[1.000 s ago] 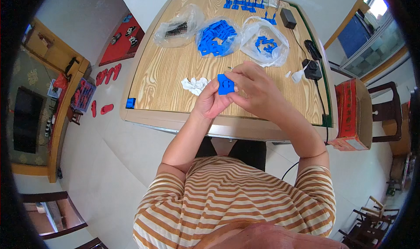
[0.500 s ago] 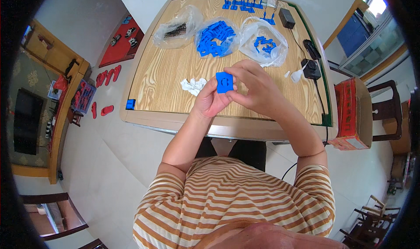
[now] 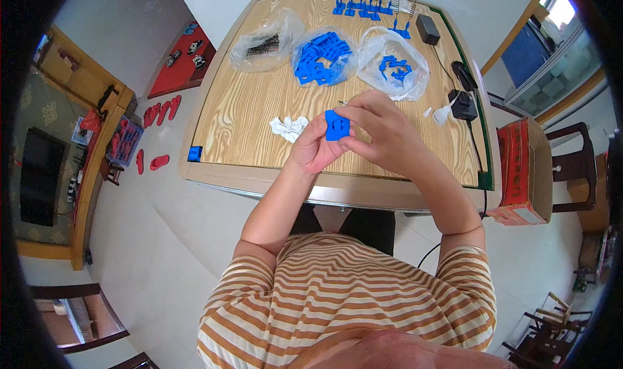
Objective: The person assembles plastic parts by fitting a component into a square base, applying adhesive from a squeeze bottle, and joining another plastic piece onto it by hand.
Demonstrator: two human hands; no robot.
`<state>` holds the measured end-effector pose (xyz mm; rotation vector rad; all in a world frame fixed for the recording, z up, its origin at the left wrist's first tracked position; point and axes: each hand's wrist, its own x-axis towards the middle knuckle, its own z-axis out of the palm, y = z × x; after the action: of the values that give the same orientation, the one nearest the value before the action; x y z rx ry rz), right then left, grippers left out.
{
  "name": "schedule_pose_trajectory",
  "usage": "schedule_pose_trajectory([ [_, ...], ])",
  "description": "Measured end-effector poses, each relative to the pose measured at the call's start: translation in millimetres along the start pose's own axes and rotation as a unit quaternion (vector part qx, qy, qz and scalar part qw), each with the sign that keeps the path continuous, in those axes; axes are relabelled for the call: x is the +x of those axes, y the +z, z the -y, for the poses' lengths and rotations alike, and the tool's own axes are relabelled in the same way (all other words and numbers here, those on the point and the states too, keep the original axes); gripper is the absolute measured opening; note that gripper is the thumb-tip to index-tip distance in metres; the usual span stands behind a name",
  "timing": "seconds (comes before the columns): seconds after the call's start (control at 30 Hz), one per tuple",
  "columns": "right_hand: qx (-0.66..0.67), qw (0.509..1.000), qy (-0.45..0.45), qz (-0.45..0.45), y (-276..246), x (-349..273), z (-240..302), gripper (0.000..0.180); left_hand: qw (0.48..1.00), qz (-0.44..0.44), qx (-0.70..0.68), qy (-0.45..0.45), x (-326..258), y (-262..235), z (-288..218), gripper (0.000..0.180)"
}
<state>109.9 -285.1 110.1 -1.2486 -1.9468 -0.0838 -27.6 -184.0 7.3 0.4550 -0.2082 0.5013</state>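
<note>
A small flat blue plastic part (image 3: 337, 125) is held above the wooden table (image 3: 246, 116) between both hands. My left hand (image 3: 313, 147) pinches its lower left side. My right hand (image 3: 378, 130) grips its right side, with a thin metal pin (image 3: 342, 102) sticking out near the fingertips. A crumpled white tissue (image 3: 289, 127) lies on the table just left of my left hand.
Three clear bags sit at the back: one with dark parts (image 3: 263, 44), two with blue parts (image 3: 322, 57) (image 3: 394, 68). Assembled blue pieces with springs (image 3: 363, 5) line the far edge. A black adapter (image 3: 462, 105), a small blue block (image 3: 194, 153) and a red box (image 3: 519, 174) are nearby.
Both hands have turned the blue part slightly and kept it above the same spot of the table. Nothing else has moved.
</note>
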Motion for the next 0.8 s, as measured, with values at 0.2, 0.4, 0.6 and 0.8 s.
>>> schedule_pose_trajectory([
  [0.2, -0.03, 0.999, -0.01, 0.006, 0.3, -1.9, 3.3, 0.045, 1.0, -0.009, 0.015, -0.004, -0.9, 3.9, -0.4, 0.048],
  [0.4, -0.046, 0.999, -0.011, 0.01, 0.6, -3.2, 5.1, 0.045, 0.999, -0.024, 0.033, -0.001, -3.1, 4.2, -0.1, 0.048],
  [0.6, -0.031, 0.999, -0.001, 0.01, -0.3, -2.5, 5.8, 0.044, 0.999, -0.02, 0.036, 0.007, -2.6, 3.4, 0.7, 0.048],
  [0.8, -0.03, 1.0, 0.001, 0.006, 2.0, -3.0, 3.9, 0.042, 0.999, -0.019, 0.03, 0.004, -2.6, -0.5, 1.7, 0.048],
])
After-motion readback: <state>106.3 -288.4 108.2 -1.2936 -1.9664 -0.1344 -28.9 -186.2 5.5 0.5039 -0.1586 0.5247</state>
